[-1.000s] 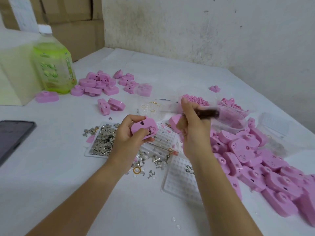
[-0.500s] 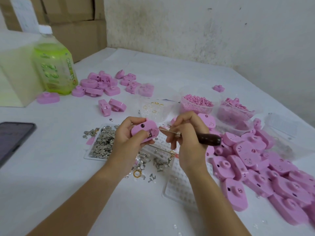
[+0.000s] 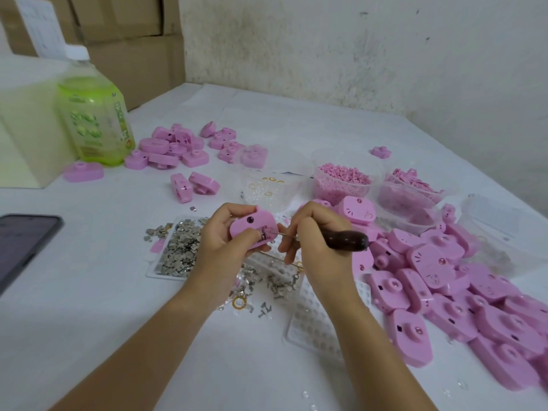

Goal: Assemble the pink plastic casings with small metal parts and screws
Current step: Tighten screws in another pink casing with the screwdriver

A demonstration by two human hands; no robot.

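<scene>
My left hand holds a pink plastic casing above the table, its open edge turned to the right. My right hand grips a screwdriver with a dark wooden handle. Its thin metal shaft points left and the tip touches a small metal part at the casing's edge. Below the hands lie a tray of small square metal parts and loose screws on the white table.
A big heap of pink casings fills the right side. Another pile of pink casings lies at the back left beside a green bottle. Clear tubs of pink bits stand behind the hands. A phone lies at the left.
My right hand came down from a raised position and turned the screwdriver to point left. Its tip has now reached the casing, which my left hand keeps in place.
</scene>
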